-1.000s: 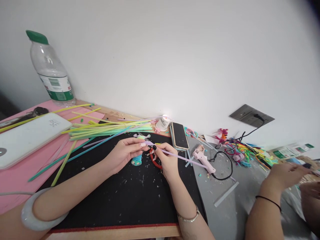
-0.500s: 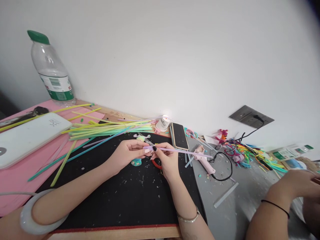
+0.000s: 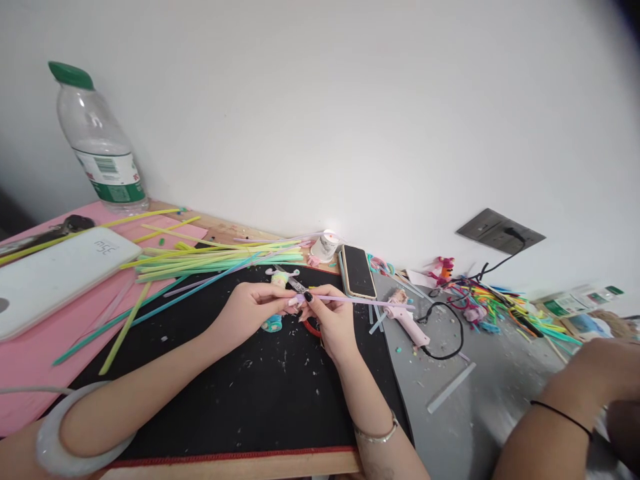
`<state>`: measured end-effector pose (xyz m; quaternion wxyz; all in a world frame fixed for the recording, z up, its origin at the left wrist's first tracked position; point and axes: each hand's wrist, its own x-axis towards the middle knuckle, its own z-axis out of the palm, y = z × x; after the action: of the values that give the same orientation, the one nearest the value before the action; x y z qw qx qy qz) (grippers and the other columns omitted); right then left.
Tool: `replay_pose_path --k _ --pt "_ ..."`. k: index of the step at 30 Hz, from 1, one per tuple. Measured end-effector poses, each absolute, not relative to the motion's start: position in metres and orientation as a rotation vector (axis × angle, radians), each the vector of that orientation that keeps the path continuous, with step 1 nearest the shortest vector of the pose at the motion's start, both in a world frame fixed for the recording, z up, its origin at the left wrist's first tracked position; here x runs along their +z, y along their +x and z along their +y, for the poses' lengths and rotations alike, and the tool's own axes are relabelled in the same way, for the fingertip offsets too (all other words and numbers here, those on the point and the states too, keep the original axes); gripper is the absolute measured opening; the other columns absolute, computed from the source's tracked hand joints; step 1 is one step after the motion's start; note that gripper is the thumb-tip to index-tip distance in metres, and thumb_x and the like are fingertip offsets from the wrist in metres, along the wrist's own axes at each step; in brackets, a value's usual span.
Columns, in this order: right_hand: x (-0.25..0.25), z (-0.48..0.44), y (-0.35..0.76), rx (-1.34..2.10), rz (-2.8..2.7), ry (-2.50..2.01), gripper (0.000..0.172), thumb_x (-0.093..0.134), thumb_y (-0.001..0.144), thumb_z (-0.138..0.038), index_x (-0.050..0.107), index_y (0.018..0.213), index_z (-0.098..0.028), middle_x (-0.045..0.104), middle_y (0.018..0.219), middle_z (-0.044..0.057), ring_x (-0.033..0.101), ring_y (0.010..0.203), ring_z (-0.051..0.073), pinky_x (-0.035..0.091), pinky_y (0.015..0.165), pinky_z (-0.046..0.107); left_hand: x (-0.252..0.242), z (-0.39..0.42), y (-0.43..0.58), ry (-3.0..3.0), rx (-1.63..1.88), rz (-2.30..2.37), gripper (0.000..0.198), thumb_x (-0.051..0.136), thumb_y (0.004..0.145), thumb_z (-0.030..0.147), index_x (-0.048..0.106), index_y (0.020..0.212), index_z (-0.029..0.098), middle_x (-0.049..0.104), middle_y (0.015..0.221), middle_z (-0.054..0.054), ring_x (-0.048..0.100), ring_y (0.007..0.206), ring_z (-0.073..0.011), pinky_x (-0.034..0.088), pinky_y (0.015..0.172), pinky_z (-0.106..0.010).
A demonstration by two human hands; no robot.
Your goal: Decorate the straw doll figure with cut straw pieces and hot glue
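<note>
A lilac pipe cleaner point(image 3: 363, 303) is pinched between both hands over the black mat point(image 3: 240, 393), its long end reaching right above the glue gun. My left hand point(image 3: 257, 307) grips the short end with thumb and fingertips. Close beside it, my right hand point(image 3: 331, 317) is closed on the same stem with its thumb on top. Behind the hands lie scissors point(image 3: 294, 283) with red handles, partly hidden. A small fuzzy figure point(image 3: 273, 324) with a turquoise lower part lies under my left hand, its middle covered.
Loose pipe cleaners point(image 3: 215, 260) lie at the back left, near a white power bank point(image 3: 65, 277) and a bottle point(image 3: 103, 147). A phone point(image 3: 358, 272), paper cup point(image 3: 325, 247) and corded pink glue gun point(image 3: 409, 325) sit to the right. Another person's arm point(image 3: 555, 413) is at far right.
Both hands stay pinched on the lilac pipe cleaner, whose right end has shifted slightly left. The scissors blades show more. The other person's arm has moved a little right.
</note>
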<state>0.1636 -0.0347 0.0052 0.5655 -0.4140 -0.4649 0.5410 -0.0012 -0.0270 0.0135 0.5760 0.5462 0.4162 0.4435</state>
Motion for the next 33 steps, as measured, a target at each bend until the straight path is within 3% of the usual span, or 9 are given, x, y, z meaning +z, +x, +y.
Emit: replay_pose_path --k 7,14,25,33 --pt "0.0036 -0.0344 0.1628 1.327 -1.025 -0.946 0.016 0.072 0.071 -0.028 0.061 0.074 -0.016 0.068 0.063 0.002 0.06 0.048 0.011 0.051 0.049 0.024 0.0146 -0.0255 -0.0004 1.25 1.04 1.005 0.017 0.068 0.071 0.032 0.074 0.079 0.019 0.073 0.073 -0.004 0.069 0.07 -0.0194 0.056 0.067 -0.027" --pt "0.004 -0.0349 0.1615 1.345 -1.02 -0.905 0.015 0.07 0.073 -0.026 0.06 0.073 -0.015 0.067 0.062 0.001 0.058 0.047 0.01 0.049 0.047 0.022 0.0124 -0.028 0.0011 1.235 1.028 0.912 0.026 0.071 0.068 0.033 0.072 0.092 0.02 0.073 0.094 -0.005 0.067 0.086 -0.0206 0.055 0.072 -0.026" --pt "0.0008 -0.0341 0.162 1.327 -1.08 -0.931 0.013 0.071 0.073 -0.027 0.063 0.072 -0.016 0.064 0.06 0.0 0.052 0.046 0.008 0.044 0.043 0.02 0.0121 -0.0266 -0.0002 1.291 1.023 0.975 0.019 0.067 0.072 0.031 0.074 0.084 0.018 0.074 0.077 -0.004 0.069 0.074 -0.0199 0.057 0.069 -0.029" --pt "0.0037 -0.031 0.1692 1.213 -1.129 -0.997 0.016 0.065 0.077 -0.031 0.059 0.074 -0.016 0.062 0.06 -0.001 0.05 0.044 0.008 0.042 0.044 0.021 0.0077 -0.0241 0.0 1.236 1.009 0.949 0.019 0.069 0.071 0.029 0.073 0.085 0.018 0.074 0.08 -0.004 0.07 0.076 -0.0204 0.057 0.074 -0.031"
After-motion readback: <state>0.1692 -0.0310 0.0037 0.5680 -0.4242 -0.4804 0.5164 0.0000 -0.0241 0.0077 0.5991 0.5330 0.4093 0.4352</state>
